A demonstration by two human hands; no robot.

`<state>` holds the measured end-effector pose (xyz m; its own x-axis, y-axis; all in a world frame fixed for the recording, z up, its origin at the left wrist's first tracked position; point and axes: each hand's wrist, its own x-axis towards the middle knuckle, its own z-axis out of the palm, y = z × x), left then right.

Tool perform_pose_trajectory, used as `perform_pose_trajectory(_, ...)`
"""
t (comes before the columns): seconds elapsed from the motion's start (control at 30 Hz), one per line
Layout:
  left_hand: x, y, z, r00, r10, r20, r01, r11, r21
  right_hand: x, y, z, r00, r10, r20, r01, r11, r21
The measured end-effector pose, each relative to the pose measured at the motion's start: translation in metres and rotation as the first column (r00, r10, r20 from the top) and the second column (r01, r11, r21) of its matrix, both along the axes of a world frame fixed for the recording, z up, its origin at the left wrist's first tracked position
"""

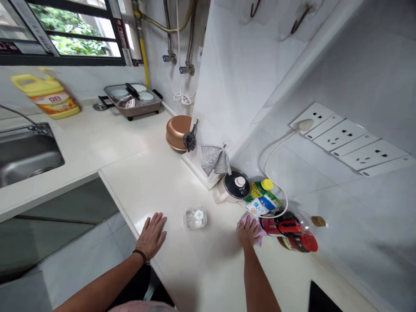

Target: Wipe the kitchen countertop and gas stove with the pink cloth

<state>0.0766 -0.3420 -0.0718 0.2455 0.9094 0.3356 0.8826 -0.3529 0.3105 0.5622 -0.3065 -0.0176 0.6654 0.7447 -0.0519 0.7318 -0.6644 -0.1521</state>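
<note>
My right hand point(248, 234) presses a pink cloth point(259, 234) onto the white countertop point(208, 264), with the fingers curled over it. The cloth touches or nearly touches a dark bottle with a red label point(269, 225). Flat on the counter's left edge lies my left hand point(152, 238), fingers stretched out and holding nothing. Between both hands is a small clear plastic container with a white cap point(196, 218). A small pot with a dark glass lid point(236, 185) stands beyond the cloth.
Seasoning packets point(261, 201) and a red-lidded jar point(303, 242) line the wall. A white cord hangs from the sockets point(347, 138) over them. Farther back are a copper-coloured pot point(178, 130), an electric pan point(138, 104), a yellow detergent jug point(48, 95) and a sink point(29, 151).
</note>
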Motion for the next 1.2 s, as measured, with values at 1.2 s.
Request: perform_pose_trajectory(1.2, 0.002, -0.001, 0.001, 1.0, -0.012, 0.019, 0.012, 1.0, 0.024, -0.124, 0.043, 0.007, 0.926, 0.376, 0.04, -0.375, 0.927, -0.022)
